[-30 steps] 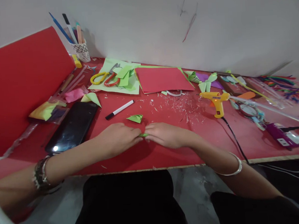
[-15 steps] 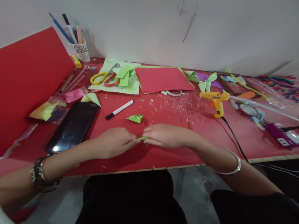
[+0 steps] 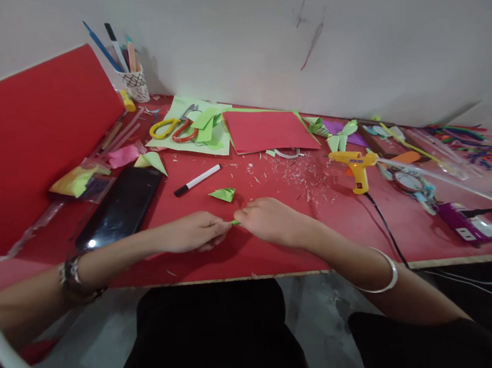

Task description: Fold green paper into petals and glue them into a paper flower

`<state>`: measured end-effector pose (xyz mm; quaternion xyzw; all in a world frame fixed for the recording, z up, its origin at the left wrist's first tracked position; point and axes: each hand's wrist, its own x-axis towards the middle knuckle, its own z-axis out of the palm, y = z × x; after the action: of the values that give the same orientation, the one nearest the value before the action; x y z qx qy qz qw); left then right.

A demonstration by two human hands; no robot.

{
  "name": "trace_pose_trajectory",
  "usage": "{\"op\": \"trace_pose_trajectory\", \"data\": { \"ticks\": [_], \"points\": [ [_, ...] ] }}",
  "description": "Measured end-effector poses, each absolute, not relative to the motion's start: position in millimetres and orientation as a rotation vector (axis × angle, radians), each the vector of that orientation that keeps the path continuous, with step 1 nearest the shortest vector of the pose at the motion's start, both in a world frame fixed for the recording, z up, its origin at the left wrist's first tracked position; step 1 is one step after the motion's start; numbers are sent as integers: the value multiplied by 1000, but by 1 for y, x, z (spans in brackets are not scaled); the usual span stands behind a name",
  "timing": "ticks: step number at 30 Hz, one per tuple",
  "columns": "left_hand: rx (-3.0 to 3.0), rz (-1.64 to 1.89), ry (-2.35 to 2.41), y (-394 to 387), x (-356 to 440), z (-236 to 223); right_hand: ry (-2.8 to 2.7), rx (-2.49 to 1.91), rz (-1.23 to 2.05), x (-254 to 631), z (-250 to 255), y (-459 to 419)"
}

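Observation:
Between my two hands is a small piece of green paper (image 3: 235, 222), mostly hidden by my fingers. My left hand (image 3: 196, 231) pinches it from the left, fingers closed. From the other side my right hand (image 3: 269, 220) grips it, its fingers curled and knuckles up. Just beyond them on the red table lies a folded green paper piece (image 3: 223, 195), pointed at its left end. A white marker with a black cap (image 3: 198, 180) rests behind that, and a black phone (image 3: 120, 207) lies left of my left hand.
A yellow glue gun (image 3: 357, 169) with a black cord stands to the right. Behind are scissors (image 3: 165, 128) on pale green paper, red sheets (image 3: 270, 131) and folded paper leaves (image 3: 337, 134). A pen cup (image 3: 135, 84) and a red board (image 3: 47, 140) stand at left.
My right hand has turned and risen slightly, its knuckles now higher. My left hand has rotated a little, and the green paper between them shows less.

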<state>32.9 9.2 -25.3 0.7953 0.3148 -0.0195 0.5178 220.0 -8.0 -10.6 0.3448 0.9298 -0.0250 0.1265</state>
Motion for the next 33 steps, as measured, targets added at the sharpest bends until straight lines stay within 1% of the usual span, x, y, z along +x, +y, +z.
{"op": "trace_pose_trajectory", "data": {
  "ticks": [3, 6, 8, 11, 13, 14, 16, 18, 20, 23, 25, 28, 31, 33],
  "points": [
    [2776, 152, 806, 6, 37, -26, 2680, 981, -364, 224, -9, -1],
    [3286, 231, 619, 3, 39, -26, 2664, 859, -747, 226, -6, 7],
    [3358, 169, 569, 4, 38, -24, 2628, 797, -923, 226, -3, 12],
    [3245, -78, 668, 6, 38, -19, 2562, 744, -1122, 227, -1, 16],
    [3125, -256, 791, 7, 38, -17, 2557, 721, -1163, 228, -1, 17],
    [3054, -324, 868, 7, 38, -16, 2579, 732, -1115, 228, -1, 17],
    [2897, -355, 998, 7, 39, -15, 2640, 809, -892, 227, -1, 14],
    [2707, -264, 1066, 6, 39, -14, 2681, 879, -607, 226, -1, 10],
    [2435, -144, 1026, 5, 38, -13, 2691, 906, -376, 223, -1, 6],
    [1879, -52, 919, 4, 36, -13, 2708, 892, -144, 220, -2, 0],
    [1557, -20, 842, 5, 35, -16, 2734, 905, -42, 219, -3, -2],
    [1273, 28, 747, 6, 33, -23, 2791, 974, 75, 219, -4, -2],
    [1183, 62, 731, 6, 33, -29, 2831, 1012, 137, 218, -3, 0],
    [1307, 74, 747, 7, 33, -30, 2802, 1008, 118, 218, -2, 0]
  ]
}}
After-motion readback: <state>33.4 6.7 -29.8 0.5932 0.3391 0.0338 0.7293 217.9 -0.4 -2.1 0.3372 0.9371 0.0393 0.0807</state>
